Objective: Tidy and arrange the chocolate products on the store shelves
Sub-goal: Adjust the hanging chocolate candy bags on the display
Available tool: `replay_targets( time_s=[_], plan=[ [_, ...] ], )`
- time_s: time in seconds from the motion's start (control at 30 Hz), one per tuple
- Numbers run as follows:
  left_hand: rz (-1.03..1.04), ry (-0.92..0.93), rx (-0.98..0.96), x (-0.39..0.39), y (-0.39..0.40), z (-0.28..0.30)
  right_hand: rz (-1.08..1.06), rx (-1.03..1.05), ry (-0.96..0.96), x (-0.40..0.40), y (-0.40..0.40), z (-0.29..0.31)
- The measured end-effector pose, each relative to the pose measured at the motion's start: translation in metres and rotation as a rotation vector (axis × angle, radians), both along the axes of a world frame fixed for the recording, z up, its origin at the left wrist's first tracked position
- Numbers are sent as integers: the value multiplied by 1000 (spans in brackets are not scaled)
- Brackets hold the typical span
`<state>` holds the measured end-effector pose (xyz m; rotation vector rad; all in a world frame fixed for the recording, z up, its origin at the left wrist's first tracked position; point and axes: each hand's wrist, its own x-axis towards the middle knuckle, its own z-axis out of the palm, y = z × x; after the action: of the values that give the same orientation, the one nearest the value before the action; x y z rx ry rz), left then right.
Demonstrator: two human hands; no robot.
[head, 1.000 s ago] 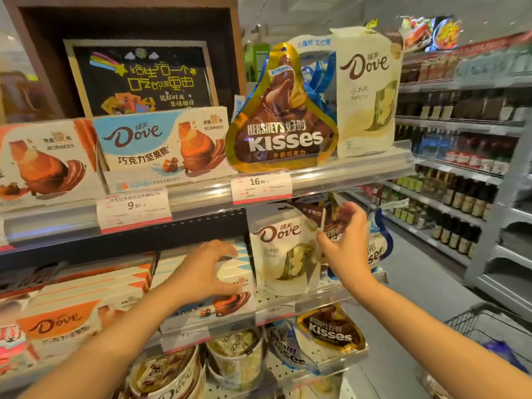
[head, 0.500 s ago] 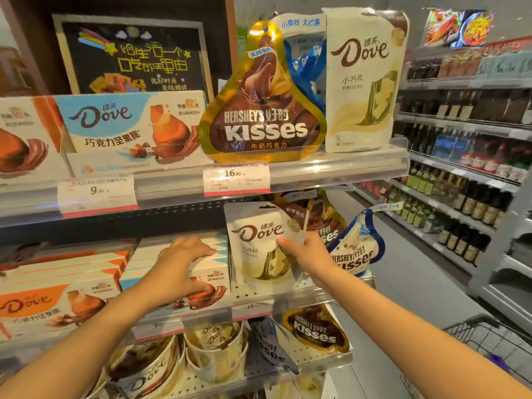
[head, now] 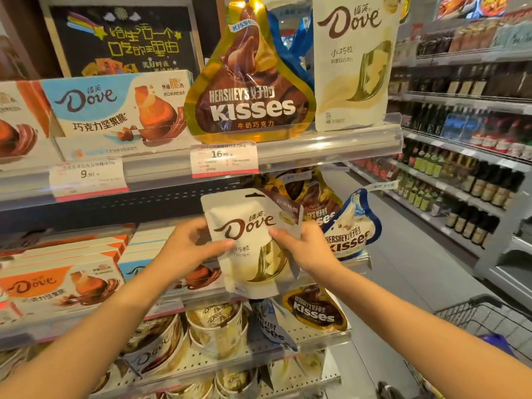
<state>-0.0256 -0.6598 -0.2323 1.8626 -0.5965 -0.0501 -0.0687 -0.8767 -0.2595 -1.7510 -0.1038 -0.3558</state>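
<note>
A white Dove pouch (head: pixel 253 243) is held in front of the middle shelf, tilted slightly. My left hand (head: pixel 187 249) grips its left edge, thumb across the front. My right hand (head: pixel 305 249) pinches its right edge. Behind it on the middle shelf stand a gold Kisses bag (head: pixel 316 197) and a blue-and-white Kisses bag (head: pixel 354 226). The top shelf carries a large gold Kisses bag (head: pixel 250 90), a tall white Dove pouch (head: pixel 354 64) and a blue Dove box (head: pixel 115 110).
Orange and blue Dove boxes (head: pixel 57 280) lie stacked on the middle shelf at left. Dove tubs (head: pixel 216 326) and more Kisses bags (head: pixel 313 312) fill the lower shelf. A shopping cart (head: pixel 483 321) stands at bottom right. Bottle shelves (head: pixel 466 180) line the aisle's right.
My left hand left the Dove boxes and took the pouch's left edge. Both hands now hold the pouch, pulled forward off the middle shelf and a little lower.
</note>
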Motion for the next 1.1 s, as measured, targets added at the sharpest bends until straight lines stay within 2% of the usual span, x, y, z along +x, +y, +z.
replay_targets(
  time_s=[0.1,0.17,0.23,0.3,0.33,0.4,0.5,0.63,0.87,1.0,1.1],
  plan=[
    [9,79,-122,-4,-11,5,105,-62,-5,-10,-7,6],
    [-1,87,-161,-5,-12,6,120,-126,-150,-21,-20,10],
    [-41,56,-136,-6,-10,6,-122,-184,-379,-29,-41,10],
    [-51,38,-96,-9,-9,6,-449,-177,-479,-30,-69,5],
    [-50,34,-87,-10,-8,6,-575,-165,-434,-27,-83,1],
    [-59,24,-80,-12,-8,7,-692,-197,-226,-16,-113,-4],
    [-56,-22,-58,-15,-12,13,-611,-320,122,1,-142,-5],
    [-60,-107,-9,-23,-20,25,-392,-324,307,15,-151,-4],
    [-92,-201,7,-34,-24,41,-249,-284,183,9,-141,5],
    [-134,-211,47,-37,-27,40,-238,-396,42,-7,-128,13],
    [-224,-198,103,-36,-36,39,-203,-601,-106,-22,-102,33]
  ],
)
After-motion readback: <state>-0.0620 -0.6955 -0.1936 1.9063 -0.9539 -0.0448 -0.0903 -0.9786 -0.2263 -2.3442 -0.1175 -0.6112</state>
